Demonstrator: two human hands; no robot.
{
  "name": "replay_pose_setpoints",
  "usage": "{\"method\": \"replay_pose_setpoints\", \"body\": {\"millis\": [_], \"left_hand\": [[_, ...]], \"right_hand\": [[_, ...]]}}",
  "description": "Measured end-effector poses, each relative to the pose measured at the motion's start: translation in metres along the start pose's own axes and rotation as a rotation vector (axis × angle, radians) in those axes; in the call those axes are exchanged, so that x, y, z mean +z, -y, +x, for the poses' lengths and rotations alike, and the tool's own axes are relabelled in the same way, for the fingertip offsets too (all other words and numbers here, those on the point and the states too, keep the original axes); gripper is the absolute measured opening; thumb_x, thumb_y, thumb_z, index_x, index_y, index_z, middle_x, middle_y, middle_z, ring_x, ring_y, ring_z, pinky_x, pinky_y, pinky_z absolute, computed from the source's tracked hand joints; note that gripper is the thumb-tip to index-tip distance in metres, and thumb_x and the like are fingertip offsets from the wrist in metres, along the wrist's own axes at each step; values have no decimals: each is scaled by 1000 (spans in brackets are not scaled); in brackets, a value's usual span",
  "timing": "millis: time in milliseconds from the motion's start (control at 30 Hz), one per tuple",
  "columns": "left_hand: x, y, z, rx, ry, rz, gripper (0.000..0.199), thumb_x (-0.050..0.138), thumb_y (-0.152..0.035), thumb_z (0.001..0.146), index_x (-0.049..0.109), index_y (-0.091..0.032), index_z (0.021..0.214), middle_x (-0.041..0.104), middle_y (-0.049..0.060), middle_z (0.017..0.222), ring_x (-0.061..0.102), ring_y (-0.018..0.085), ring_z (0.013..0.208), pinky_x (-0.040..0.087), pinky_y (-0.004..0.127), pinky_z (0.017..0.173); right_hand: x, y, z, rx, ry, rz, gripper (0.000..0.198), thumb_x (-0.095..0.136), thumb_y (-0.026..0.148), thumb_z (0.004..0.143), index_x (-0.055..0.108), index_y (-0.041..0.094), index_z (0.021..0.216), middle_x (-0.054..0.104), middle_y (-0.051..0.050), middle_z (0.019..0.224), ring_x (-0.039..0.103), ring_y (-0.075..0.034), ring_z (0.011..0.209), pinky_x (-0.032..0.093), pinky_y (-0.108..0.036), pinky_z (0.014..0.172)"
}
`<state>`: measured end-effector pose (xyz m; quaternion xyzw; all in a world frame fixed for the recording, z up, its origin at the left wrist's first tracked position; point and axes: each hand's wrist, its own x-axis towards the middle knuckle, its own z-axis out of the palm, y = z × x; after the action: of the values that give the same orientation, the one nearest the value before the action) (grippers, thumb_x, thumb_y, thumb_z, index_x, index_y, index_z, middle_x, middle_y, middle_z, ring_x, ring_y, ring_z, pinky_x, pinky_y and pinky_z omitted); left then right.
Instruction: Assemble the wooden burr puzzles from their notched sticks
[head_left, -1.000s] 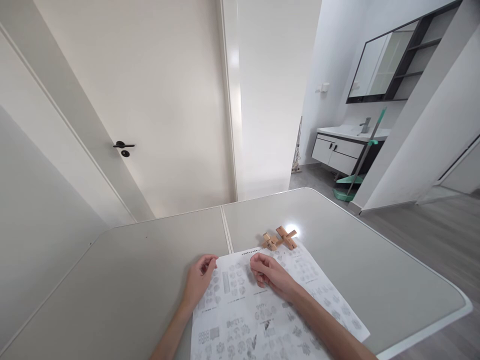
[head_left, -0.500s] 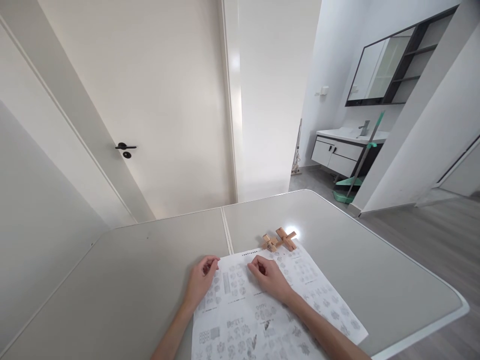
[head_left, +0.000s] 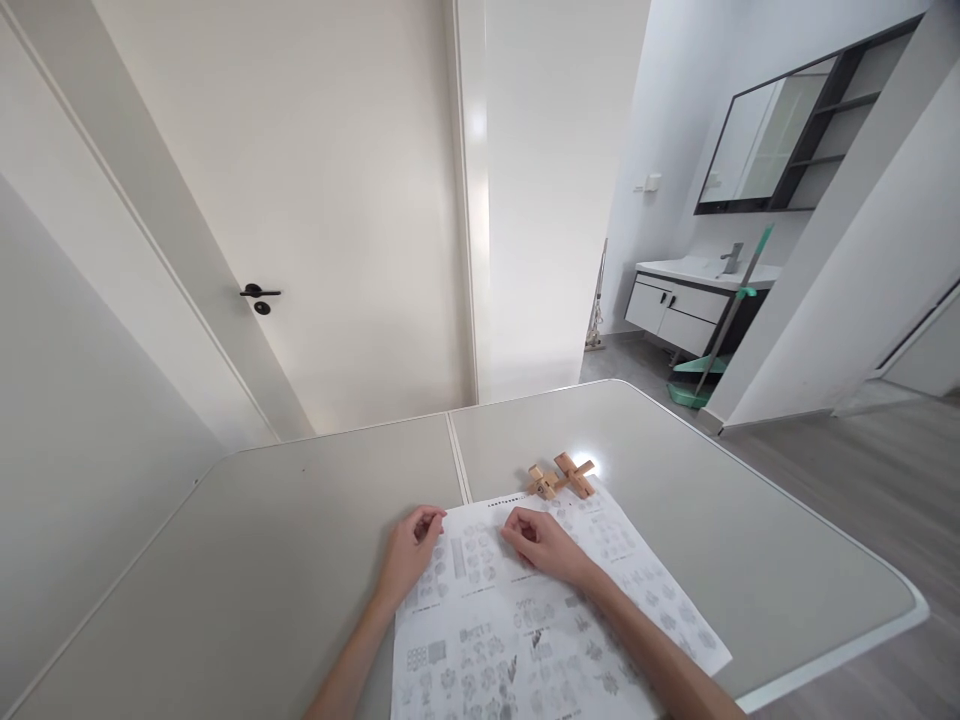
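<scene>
A large white sheet of paper (head_left: 555, 640), printed with rows of small grey diagrams, lies on the table. At its upper left corner rests my left hand (head_left: 415, 540), fingers curled in and nothing visible in them. My right hand (head_left: 536, 537) lies loosely closed on the upper part of the sheet, also without anything visible in it. Just beyond the right hand, at the sheet's top edge, are two small wooden pieces: a star-like interlocking block (head_left: 543, 483) and a cross-shaped one (head_left: 575, 474). They sit close together, and neither hand touches them.
The grey table (head_left: 262, 560) has a pale rim and a seam (head_left: 458, 455) across it. A white door (head_left: 360, 220) with a black handle (head_left: 260, 292) stands behind. Further right are a sink cabinet (head_left: 671, 312), a mirror (head_left: 769, 135) and a green dustpan (head_left: 688, 394).
The camera view has shifted slightly. Both hands, the paper and the wooden pieces keep nearly the same places relative to one another.
</scene>
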<state>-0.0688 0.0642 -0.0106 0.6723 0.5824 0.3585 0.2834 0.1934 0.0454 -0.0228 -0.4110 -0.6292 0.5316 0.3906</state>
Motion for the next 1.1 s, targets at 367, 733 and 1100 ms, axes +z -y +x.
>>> {"method": "replay_pose_setpoints", "body": {"millis": [367, 733, 1100], "left_hand": [[0, -3, -4, 55, -7, 76, 30, 53, -46, 89, 73, -23, 89, 75, 3, 81, 66, 20, 73, 48, 29, 67], [0, -1, -5, 108, -13, 116, 26, 53, -40, 92, 72, -24, 89, 74, 3, 84, 66, 21, 76, 48, 30, 73], [0, 5, -5, 113, -10, 132, 27, 50, -40, 94, 71, -23, 92, 74, 4, 86, 67, 22, 79, 49, 32, 76]], "right_hand": [[5, 5, -5, -53, -67, 17, 42, 61, 60, 90, 52, 23, 72, 52, 5, 50, 45, -13, 43, 36, -27, 49], [-8, -15, 6, 10, -293, 270, 48, 65, 65, 84, 47, 23, 69, 48, 7, 50, 41, -10, 36, 26, -25, 40], [-32, -24, 11, 38, -212, 978, 50, 62, 69, 88, 57, 20, 78, 34, 12, 40, 27, -4, 27, 16, -17, 28]]}}
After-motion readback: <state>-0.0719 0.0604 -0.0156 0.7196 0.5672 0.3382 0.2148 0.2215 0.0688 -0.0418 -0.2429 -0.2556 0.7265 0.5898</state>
